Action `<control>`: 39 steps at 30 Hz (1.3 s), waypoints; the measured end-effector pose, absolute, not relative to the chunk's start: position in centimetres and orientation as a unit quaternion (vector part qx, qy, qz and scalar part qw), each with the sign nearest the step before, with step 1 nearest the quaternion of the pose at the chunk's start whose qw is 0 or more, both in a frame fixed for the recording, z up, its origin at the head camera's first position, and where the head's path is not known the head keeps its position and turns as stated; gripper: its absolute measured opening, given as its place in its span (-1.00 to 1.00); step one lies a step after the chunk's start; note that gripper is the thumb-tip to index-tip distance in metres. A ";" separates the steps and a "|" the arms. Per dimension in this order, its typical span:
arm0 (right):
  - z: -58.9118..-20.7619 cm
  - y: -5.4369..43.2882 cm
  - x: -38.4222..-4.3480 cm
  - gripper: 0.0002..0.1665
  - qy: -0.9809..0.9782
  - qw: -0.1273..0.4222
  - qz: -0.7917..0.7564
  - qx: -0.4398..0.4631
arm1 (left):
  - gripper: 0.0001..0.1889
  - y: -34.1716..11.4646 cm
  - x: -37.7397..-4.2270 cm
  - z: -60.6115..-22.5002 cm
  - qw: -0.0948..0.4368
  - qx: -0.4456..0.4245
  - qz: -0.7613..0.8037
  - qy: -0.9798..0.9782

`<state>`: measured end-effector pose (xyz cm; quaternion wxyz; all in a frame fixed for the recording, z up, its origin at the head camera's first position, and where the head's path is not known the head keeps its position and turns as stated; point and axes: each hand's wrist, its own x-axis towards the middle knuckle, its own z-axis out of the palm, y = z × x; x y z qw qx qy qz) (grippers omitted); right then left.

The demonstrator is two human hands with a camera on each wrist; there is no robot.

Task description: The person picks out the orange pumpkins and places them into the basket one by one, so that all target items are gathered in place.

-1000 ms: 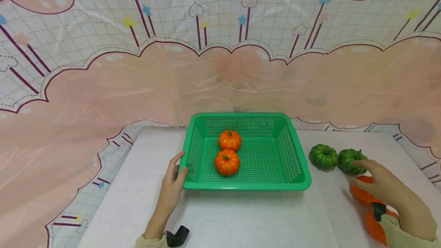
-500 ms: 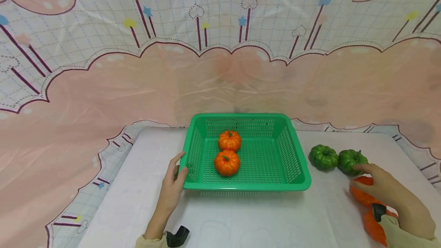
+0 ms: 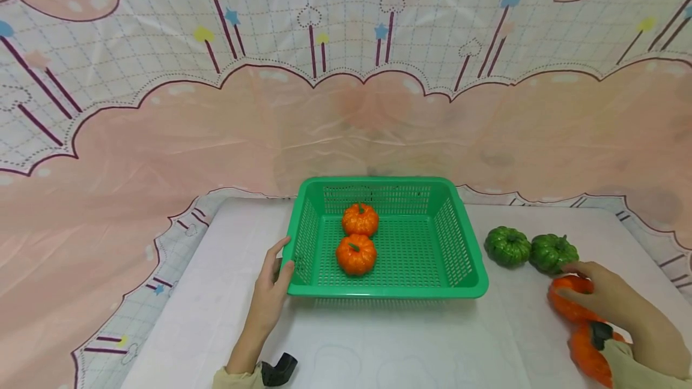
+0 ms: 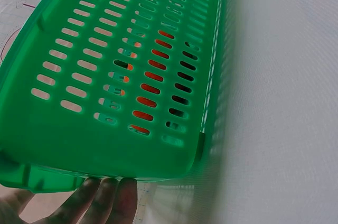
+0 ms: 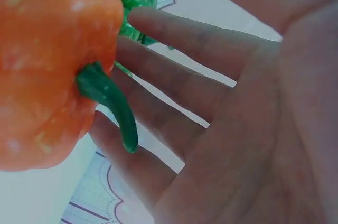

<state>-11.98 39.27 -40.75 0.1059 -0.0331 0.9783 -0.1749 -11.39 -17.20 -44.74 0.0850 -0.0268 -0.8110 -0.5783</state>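
Note:
My left hand (image 3: 269, 293) is at the left side of a green plastic basket (image 3: 386, 292). Its fingertips (image 4: 125, 195) press on the outer wall, and the thumb lies by the rim. Two orange toy pumpkins, one (image 3: 360, 220) behind the other (image 3: 356, 255), sit inside the basket. Over on the right, my right hand (image 3: 619, 299) reaches over an orange pumpkin (image 3: 567, 302) on the table. In the right wrist view its fingers (image 5: 174, 76) are spread and loosely extended beside an orange pumpkin (image 5: 53, 71) with a curved green stem.
Two green pumpkins, one (image 3: 508, 247) left of the other (image 3: 552, 254), stand between the basket and my right hand. Another orange pumpkin (image 3: 589, 353) lies under my right wrist. The white table (image 3: 389, 347) meets a printed cloth backdrop (image 3: 378, 125).
My right hand has drawn back slightly from the right green pumpkin, toward the orange pumpkin nearer me. My left hand and the basket have stayed put.

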 end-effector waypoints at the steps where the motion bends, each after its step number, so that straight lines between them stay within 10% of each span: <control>1: -40.8 39.4 -12.0 -0.30 0.978 0.110 -0.175 -0.029 | -0.52 -17.2 -11.4 -44.7 0.085 -0.027 -0.578 -0.811; 39: -40.9 40.3 -11.8 0.21 0.966 0.183 -0.178 0.038 | -0.53 -17.1 -11.6 -44.8 0.088 -0.033 -0.579 -0.810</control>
